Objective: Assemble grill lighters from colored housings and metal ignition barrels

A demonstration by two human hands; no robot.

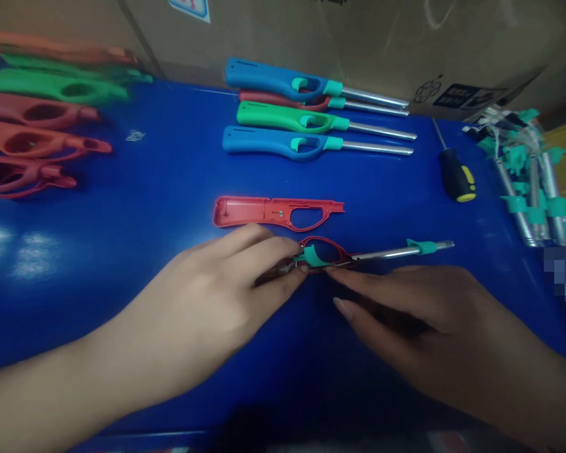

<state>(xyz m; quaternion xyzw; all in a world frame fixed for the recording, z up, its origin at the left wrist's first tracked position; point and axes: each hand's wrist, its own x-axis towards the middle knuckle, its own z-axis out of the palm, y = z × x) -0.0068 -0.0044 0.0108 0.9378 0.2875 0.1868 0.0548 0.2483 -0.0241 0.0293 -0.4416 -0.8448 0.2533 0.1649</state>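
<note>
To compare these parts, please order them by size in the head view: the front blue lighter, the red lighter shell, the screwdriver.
Largest first:
1. the front blue lighter
2. the red lighter shell
3. the screwdriver

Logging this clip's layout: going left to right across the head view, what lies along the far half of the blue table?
Loose red and green lighter shells → assembled lighters → black-and-yellow screwdriver → heap of metal barrels with teal fittings.
</note>
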